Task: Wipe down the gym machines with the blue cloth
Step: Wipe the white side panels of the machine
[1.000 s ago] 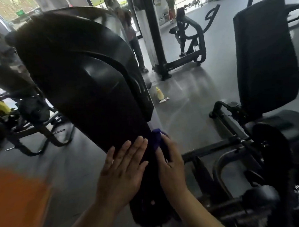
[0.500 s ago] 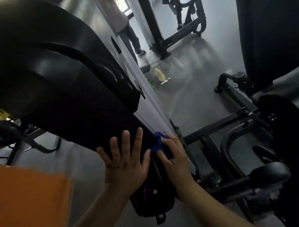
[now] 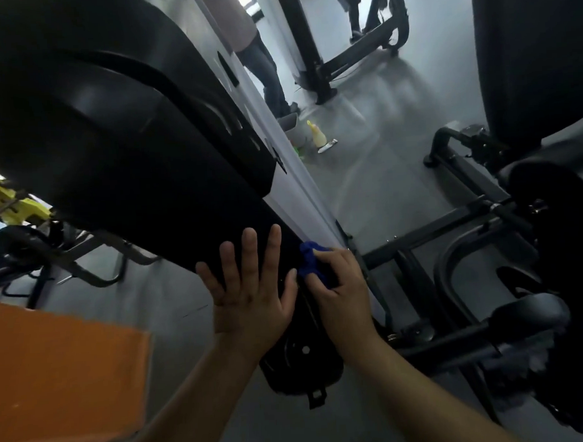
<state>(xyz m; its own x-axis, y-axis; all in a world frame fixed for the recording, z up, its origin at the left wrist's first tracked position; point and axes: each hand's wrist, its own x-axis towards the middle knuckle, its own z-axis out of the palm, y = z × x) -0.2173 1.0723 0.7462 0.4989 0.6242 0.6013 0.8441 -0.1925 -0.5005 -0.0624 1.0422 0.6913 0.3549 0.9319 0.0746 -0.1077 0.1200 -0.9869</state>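
Down at the lower end of the big black machine cover [image 3: 113, 145], both hands are working. The left hand [image 3: 250, 296] is lying flat against the dark shell, fingers straight and fanned out, nothing in its grasp, palm pressing on the surface. Just beside it, the right hand [image 3: 343, 292] is curling its fingers round the blue cloth [image 3: 310, 261], which is bunching up into a wad between the fingertips and the thumb. That cloth is sitting right at the seam where the black cover is meeting the pale grey side panel [image 3: 302, 187], touching the machine's edge, with the two hands almost side by side and the narrow lower housing [image 3: 299, 354] running down between the wrists.

Off to the right, black frame tubes [image 3: 450, 227] are crossing over the grey floor [image 3: 381, 170], and a dark padded backrest [image 3: 536, 53] is filling the upper right corner. Further back, a yellow spray bottle [image 3: 317, 134] is standing on the floor near the panel's foot, and another person's legs [image 3: 270, 74] are showing just behind it. On the far left a yellow-green machine part [image 3: 19, 206] is peeking out under the cover, and a blurred orange patch [image 3: 63, 374] is taking up the lower left; what it is, I cannot tell.
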